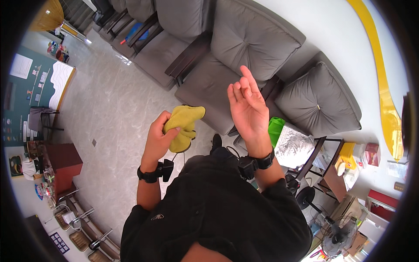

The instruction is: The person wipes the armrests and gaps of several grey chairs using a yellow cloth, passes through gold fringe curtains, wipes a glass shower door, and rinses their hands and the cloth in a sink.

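A yellow-green cloth (183,126) with dark edging hangs bunched in front of my body. My left hand (155,142) is closed on its left side, with the thumb pressed over the fabric. To the right, my right hand (251,111) is raised with the palm showing and nothing in it. Its index finger stretches out while the other fingers curl slightly, apart from the palm. In the picture this hand overlaps the grey seat cushion (203,87) behind it. A dark strap with a small black box sits on each of my wrists.
Grey cushioned armchairs with dark wooden arms (187,59) run along the wall ahead. A silver foil-like bag (294,146) and a green bag (276,129) lie at right. Behind them stands a black fan (338,238). A dark red cabinet (65,159) is at left.
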`<state>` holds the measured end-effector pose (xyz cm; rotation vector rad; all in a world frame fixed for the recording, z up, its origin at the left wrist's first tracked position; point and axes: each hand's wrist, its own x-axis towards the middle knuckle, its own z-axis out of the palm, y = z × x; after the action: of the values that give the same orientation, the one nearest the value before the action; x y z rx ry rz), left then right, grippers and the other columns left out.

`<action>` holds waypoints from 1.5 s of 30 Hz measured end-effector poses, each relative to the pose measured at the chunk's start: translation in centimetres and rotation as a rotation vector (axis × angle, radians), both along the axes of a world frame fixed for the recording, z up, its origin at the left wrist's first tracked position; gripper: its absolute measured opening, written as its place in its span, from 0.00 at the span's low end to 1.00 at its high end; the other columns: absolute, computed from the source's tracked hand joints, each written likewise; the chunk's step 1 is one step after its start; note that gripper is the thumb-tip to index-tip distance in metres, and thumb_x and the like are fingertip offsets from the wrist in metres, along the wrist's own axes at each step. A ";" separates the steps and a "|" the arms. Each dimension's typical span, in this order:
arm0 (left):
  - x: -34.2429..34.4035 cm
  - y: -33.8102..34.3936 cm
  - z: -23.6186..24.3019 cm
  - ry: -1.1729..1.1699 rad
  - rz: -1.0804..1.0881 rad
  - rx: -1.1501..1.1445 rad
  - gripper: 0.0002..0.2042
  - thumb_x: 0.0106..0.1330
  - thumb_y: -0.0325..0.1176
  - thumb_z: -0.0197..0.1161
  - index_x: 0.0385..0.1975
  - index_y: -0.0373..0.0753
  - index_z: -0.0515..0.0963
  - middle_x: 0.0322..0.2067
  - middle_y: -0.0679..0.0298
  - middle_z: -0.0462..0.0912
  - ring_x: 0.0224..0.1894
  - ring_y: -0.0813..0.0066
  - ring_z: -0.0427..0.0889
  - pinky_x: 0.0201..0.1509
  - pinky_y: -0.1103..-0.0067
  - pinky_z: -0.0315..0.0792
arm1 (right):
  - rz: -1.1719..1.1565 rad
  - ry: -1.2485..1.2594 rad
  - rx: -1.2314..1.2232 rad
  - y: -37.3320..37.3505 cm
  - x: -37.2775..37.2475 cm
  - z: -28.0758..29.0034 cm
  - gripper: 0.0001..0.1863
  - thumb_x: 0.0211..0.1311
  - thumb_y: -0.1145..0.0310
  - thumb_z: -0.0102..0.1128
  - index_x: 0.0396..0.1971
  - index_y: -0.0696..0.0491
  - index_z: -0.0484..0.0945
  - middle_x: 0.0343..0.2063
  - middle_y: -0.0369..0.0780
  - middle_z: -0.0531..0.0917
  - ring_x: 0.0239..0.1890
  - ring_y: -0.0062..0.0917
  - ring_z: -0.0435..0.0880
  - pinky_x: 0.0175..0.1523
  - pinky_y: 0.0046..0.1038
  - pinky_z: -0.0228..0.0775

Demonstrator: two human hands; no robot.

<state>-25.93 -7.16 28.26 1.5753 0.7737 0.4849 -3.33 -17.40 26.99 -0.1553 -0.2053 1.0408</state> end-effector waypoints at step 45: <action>-16.9 34.7 -16.3 0.522 -0.346 0.272 0.17 0.55 0.31 0.61 0.46 0.37 0.73 0.39 0.47 0.80 0.45 0.48 0.78 0.48 0.63 0.72 | 0.413 -1.815 -0.962 30.4 -18.7 -18.3 0.14 0.55 0.66 0.58 0.41 0.53 0.78 0.36 0.47 0.82 0.40 0.44 0.80 0.45 0.36 0.73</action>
<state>-42.87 27.57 11.99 2.0802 0.8187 -0.0899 -22.07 12.97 8.69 -2.0070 -1.3931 1.0330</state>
